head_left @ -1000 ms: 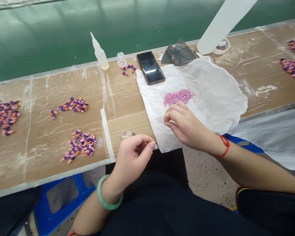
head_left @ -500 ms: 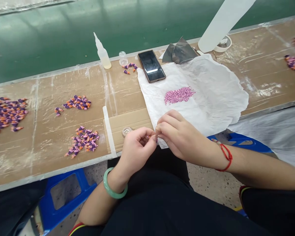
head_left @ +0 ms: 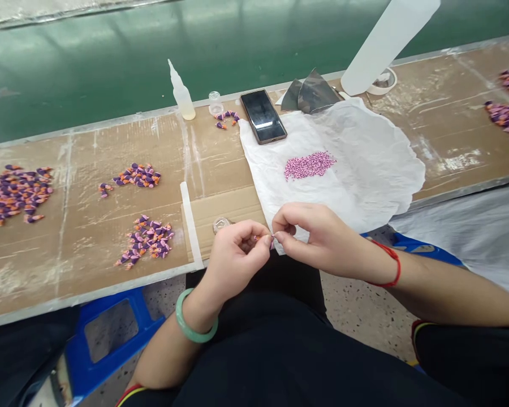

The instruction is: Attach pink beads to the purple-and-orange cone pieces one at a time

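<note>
My left hand [head_left: 237, 257] pinches a small orange, pink and purple piece [head_left: 258, 238], mostly hidden by the fingers. At its tip, the thumb and forefinger of my right hand [head_left: 322, 237] are pressed together; anything between them is too small to make out. Both hands meet over the table's front edge. Beyond them, tiny pink pieces [head_left: 309, 165] lie heaped on a white sheet [head_left: 377, 147]. Beside my left hand sits a small round clear container [head_left: 221, 224] on a cardboard piece [head_left: 237, 200]. Similar purple-and-pink pieces [head_left: 147, 240] are piled to the left.
More purple-and-orange pieces [head_left: 14, 192] lie at far left, with a smaller pile [head_left: 138, 175] nearer. A squeeze bottle [head_left: 182, 99], a clear cup [head_left: 215, 104] and a phone [head_left: 263, 116] stand or lie toward the back. Behind the sheet is a tape roll [head_left: 384, 83].
My right hand's fingers have spread from a bunched pose into a thumb-and-forefinger pinch, with a gap showing behind the tips. My left hand keeps its pinch. The view has shifted slightly.
</note>
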`<act>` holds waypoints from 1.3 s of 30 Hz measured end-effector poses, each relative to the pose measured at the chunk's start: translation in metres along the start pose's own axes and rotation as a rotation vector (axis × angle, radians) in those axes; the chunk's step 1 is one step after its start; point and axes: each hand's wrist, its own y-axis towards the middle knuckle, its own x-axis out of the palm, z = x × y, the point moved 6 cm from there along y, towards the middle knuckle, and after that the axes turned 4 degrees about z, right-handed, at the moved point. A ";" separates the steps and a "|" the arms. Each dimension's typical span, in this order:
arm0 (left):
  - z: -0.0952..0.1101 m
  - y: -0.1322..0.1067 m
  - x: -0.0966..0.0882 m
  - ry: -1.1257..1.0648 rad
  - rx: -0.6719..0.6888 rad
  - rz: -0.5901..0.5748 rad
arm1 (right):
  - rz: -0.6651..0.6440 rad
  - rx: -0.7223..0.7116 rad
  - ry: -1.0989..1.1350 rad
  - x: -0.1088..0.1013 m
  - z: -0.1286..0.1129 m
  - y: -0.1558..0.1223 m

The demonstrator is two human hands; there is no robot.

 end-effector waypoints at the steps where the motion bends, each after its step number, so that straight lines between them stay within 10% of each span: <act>1: 0.000 -0.001 0.000 -0.002 0.002 -0.002 | 0.001 -0.005 0.001 0.001 -0.001 0.000; 20: -0.025 -0.036 -0.066 0.050 -0.009 0.252 | -0.194 -0.213 -0.179 0.040 0.003 0.055; 39: -0.044 -0.033 -0.070 0.020 -0.068 0.218 | -0.507 -0.316 -0.719 0.075 -0.017 0.084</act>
